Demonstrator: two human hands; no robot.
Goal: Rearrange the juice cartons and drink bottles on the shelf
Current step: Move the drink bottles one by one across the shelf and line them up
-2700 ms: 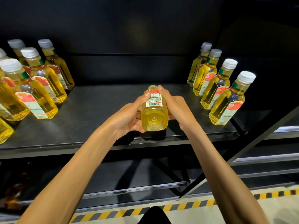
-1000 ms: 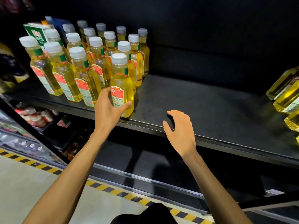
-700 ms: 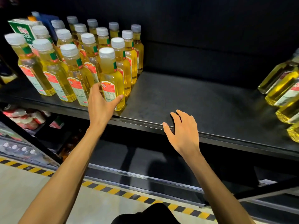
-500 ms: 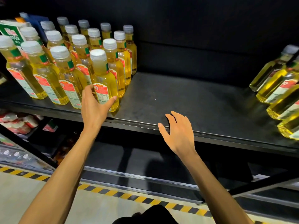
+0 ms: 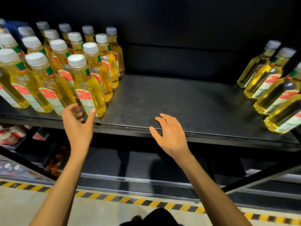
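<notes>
Black shelf: bottles crowd left; left hand, right hand grip slack, empty.

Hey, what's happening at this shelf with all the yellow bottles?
A person is sorting clear plastic bottles of yellow drink with white caps on a black metal shelf. Their left hand sits loosely open beside the front bottle of the packed left group, thumb at its base, gripping nothing. The right hand hovers open over the shelf's front edge. A second row of the same bottles stands at the far right.
</notes>
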